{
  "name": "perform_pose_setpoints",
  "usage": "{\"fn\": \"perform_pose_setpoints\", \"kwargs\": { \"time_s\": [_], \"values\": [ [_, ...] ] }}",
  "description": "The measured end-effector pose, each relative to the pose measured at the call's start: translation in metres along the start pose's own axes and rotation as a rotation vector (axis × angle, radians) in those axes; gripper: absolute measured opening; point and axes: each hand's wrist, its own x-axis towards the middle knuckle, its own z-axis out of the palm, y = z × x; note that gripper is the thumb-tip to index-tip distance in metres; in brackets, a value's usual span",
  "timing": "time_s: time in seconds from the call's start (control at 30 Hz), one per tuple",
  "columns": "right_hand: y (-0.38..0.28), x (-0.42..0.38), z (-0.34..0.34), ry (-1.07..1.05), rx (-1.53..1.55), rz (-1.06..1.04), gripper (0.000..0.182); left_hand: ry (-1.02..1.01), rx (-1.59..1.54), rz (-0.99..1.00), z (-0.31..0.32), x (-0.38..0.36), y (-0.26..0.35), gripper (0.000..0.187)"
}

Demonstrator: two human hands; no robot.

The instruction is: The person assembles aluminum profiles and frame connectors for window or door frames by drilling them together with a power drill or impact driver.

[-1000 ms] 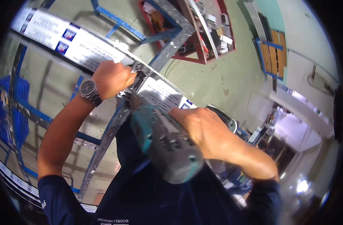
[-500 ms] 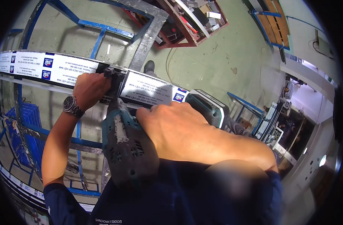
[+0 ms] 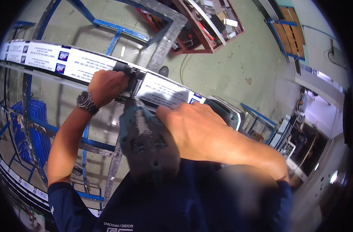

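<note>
A long aluminium profile wrapped in white printed film runs across the view from upper left to centre right. My left hand, with a wristwatch, is closed around a dark fitting on that profile. My right hand grips a teal and grey cordless drill, whose nose points up at the fitting next to my left fingers. The drill's battery end sticks out to the right. The bit itself is hidden by the hands.
A blue and grey steel frame lies under the profile on the green concrete floor. A red-brown rack with parts stands at the top. Blue crates sit at the left; a doorway opens at the right.
The view has shifted a little; both hands and the drill sit slightly further right and up along the profile. The left hand stays on the fitting, the right hand on the drill.
</note>
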Motion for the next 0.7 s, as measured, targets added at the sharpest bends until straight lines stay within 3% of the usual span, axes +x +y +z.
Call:
{"fn": "perform_pose_setpoints", "kwargs": {
  "time_s": [0.1,0.13,0.2,0.27,0.33,0.43,0.7],
  "values": [
    [0.0,0.003,-0.001,-0.014,0.003,-0.037,0.027,0.103,-0.046,0.044,0.005,-0.003,-0.003,0.031],
    [0.001,0.003,-0.001,-0.003,0.004,-0.05,0.03,0.085,-0.036,-0.026,0.006,-0.004,-0.001,0.031],
    [-0.002,0.006,-0.007,-0.017,0.025,-0.092,0.033,0.19,-0.055,0.085,0.014,-0.006,-0.005,0.032],
    [-0.001,0.01,-0.005,-0.023,0.053,-0.1,0.035,0.078,-0.065,-0.113,-0.002,-0.005,0.007,0.031],
    [-0.008,0.01,-0.005,-0.055,0.014,0.02,0.037,0.125,-0.098,-0.048,-0.001,-0.007,0.003,0.035],
    [-0.01,0.014,-0.006,-0.097,-0.042,0.032,0.039,0.263,-0.152,0.004,0.007,-0.01,0.001,0.031],
    [-0.013,0.016,-0.007,-0.13,-0.063,0.026,0.036,0.222,-0.053,-0.014,0.01,-0.01,0.004,0.018]
  ]
}}
